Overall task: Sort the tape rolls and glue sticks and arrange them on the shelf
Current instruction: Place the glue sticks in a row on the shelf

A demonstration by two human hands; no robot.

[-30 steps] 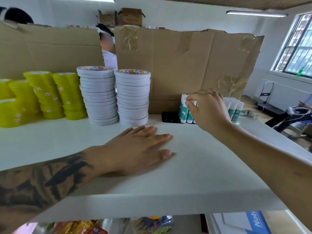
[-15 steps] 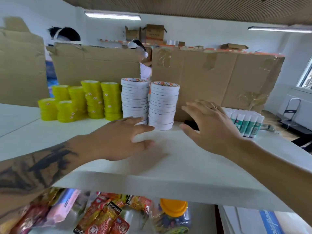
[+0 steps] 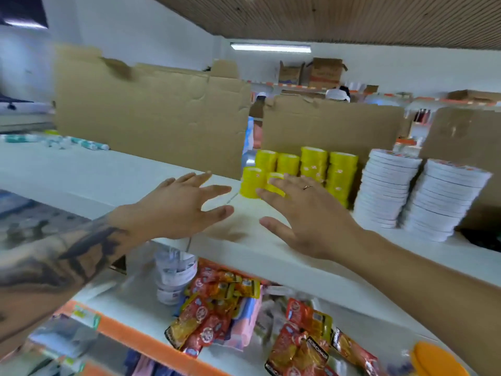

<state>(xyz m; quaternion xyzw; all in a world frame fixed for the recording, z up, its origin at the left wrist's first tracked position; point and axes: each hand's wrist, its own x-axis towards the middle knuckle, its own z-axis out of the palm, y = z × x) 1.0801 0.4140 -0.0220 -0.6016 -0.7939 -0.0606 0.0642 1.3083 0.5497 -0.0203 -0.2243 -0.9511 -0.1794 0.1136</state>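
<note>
Two hands: both reach over the front of the white shelf (image 3: pixel 113 169), fingers spread and straight, holding nothing.
Head view, left hand (image 3: pixel 179 206): tattooed forearm, palm down above the shelf's front edge, fingers fanned toward the yellow tape; whether it touches the board is unclear.
Head view, right hand (image 3: pixel 306 213): a ring on one finger, fingers splayed, fingertips just in front of the nearest yellow rolls, partly covering them; contact cannot be told.
Yellow tape rolls (image 3: pixel 314 169): stacked in short columns at the back of the shelf, against the cardboard sheets (image 3: pixel 151 115).
White tape rolls (image 3: pixel 387 188): two tall stacks to the right of the yellow ones, side by side, both leaning a little.
Glue sticks (image 3: pixel 81 143): lying loose far to the left on the same shelf, well apart from the tape, blurred.
Lower shelf: snack packets (image 3: pixel 206 318) in red and yellow, a clear plastic bottle (image 3: pixel 174 275) standing just behind them, an orange lid (image 3: pixel 433 359) at the right edge.
</note>
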